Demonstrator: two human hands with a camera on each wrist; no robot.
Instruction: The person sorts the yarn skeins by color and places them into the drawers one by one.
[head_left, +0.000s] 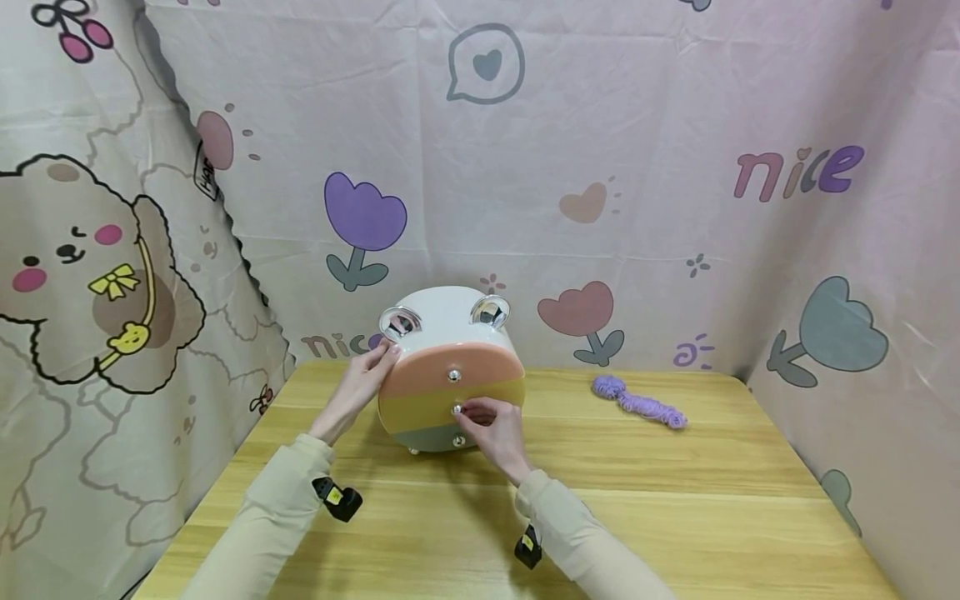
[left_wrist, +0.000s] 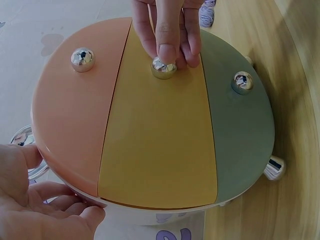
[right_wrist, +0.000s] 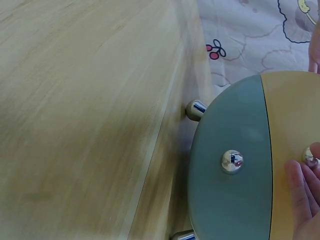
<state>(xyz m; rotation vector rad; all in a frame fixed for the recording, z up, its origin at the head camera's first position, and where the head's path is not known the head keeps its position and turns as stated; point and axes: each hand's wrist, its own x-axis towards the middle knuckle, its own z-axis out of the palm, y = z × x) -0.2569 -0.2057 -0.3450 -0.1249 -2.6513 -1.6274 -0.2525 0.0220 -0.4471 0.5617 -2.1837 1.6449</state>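
Observation:
A small rounded drawer box with a white body stands on the table, its front split into an orange drawer, a yellow drawer and a green drawer. Thumb and fingers of my right hand pinch the silver knob of the yellow drawer. This drawer's front sits level with its neighbours. My left hand rests against the box's upper left side, fingers along the white wall in the left wrist view, just below a silver ring-shaped piece.
A bundle of purple yarn lies to the right on the wooden table. Patterned cloth hangs behind and at both sides. The box has short silver feet, and each wrist carries a small black camera.

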